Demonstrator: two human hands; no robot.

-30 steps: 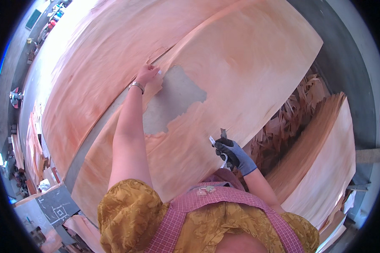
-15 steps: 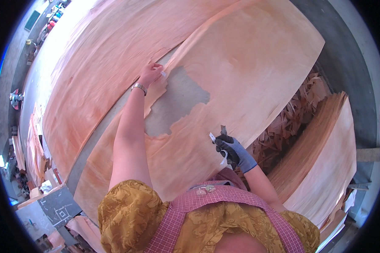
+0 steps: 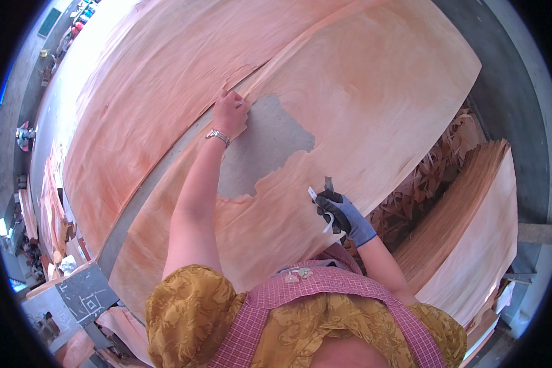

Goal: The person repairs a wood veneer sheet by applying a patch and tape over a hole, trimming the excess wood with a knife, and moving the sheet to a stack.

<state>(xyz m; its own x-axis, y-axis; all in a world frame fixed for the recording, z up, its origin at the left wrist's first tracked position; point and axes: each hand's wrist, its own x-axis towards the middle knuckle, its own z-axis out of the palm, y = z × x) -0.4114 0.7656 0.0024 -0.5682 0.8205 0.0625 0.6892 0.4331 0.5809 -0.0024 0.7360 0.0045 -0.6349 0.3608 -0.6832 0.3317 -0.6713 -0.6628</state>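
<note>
A thin, pale orange-tan wood veneer sheet (image 3: 386, 92) lies in front of me with a large ragged hole, and a grey surface (image 3: 267, 144) shows through. My left hand (image 3: 231, 113), bare with a metal watch, is at the hole's upper left edge. Its fingers are curled around a small white strip (image 3: 239, 103). In a blue and black glove, my right hand (image 3: 340, 214) is closed over the sheet's near right part. From it stick out a dark, flat-ended tool (image 3: 329, 183), partly hidden by the fingers, and a white curled strip (image 3: 329, 222).
Another large veneer sheet (image 3: 165, 104) lies beyond a narrow grey gap at the left. To the right stands a curved stack of veneer (image 3: 454, 208), with broken veneer scraps (image 3: 411, 190) beside it. A dark marked board (image 3: 86, 294) is at the lower left.
My left hand has shifted slightly right, its fingers turning over more at the hole's edge. The holed sheet has slid a little right. My right hand keeps its grip, slightly lower and further right.
</note>
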